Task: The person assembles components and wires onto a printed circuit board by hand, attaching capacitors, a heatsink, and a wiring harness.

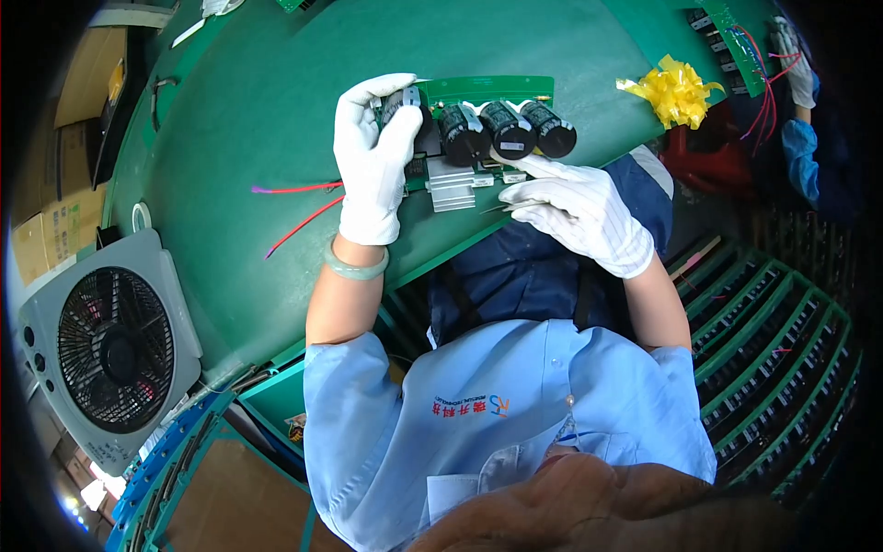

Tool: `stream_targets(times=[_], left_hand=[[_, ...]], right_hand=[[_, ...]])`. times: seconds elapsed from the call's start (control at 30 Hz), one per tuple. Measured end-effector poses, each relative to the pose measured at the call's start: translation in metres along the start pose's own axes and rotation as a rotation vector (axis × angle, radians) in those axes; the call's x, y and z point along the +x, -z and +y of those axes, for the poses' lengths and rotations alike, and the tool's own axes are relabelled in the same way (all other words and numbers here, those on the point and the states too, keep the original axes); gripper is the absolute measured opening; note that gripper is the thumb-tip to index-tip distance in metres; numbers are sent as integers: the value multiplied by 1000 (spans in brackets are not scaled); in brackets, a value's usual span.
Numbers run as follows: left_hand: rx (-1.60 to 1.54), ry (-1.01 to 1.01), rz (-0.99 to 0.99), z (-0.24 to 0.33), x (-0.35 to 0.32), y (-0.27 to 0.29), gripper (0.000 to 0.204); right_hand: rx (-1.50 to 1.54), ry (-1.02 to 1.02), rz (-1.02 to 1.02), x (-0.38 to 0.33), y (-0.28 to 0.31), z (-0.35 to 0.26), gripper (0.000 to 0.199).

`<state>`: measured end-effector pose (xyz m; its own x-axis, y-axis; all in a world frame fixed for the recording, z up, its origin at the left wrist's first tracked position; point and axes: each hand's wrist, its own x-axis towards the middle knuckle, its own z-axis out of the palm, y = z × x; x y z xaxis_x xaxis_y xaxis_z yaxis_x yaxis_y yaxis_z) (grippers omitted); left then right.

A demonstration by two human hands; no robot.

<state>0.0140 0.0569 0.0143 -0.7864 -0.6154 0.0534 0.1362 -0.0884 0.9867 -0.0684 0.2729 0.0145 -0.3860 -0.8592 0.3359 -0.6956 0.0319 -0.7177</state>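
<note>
A green circuit board (487, 89) is held over the green table, with several big black cylindrical capacitors (512, 134) in a row and a silver finned heat sink (452, 188) along its near side. My left hand (375, 161), in a white glove, grips the board's left end, thumb and fingers around the leftmost capacitor. Two red wires (306, 224) trail leftward from beneath that hand. My right hand (584, 213), also gloved, is closed on a thin pointed metal tool (498, 209), which looks like tweezers. Its index finger reaches to the board's near edge, below the capacitors.
A grey box fan (115, 340) stands at the left beside the table (258, 110). A crumpled yellow bundle (679, 92) lies at the right edge. Beyond it, a co-worker's gloved hand (796, 66) is beside another wired board (739, 51). A green rack (768, 345) stands lower right.
</note>
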Motion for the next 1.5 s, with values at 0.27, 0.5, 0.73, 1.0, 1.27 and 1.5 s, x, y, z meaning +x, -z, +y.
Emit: stream_targets(times=[0.27, 0.5, 0.73, 1.0, 1.27, 1.5], left_hand=[[55, -260, -49, -11, -6, 3, 38], [16, -195, -35, -8, -4, 1, 36], [18, -86, -2, -5, -2, 0, 33], [11, -131, -22, -8, -2, 1, 33], [19, -63, -4, -6, 2, -2, 31], [11, 39, 17, -3, 9, -4, 27]], right_hand=[[-90, 109, -114, -2, 0, 8, 16], [-283, 136, -208, -7, -2, -1, 17], [-112, 192, -156, -5, 13, 6, 19], [-232, 74, -78, -17, 22, 6, 18], [-260, 114, -194, -23, 29, 2, 15], [-328, -67, 117, -23, 34, 18, 18]])
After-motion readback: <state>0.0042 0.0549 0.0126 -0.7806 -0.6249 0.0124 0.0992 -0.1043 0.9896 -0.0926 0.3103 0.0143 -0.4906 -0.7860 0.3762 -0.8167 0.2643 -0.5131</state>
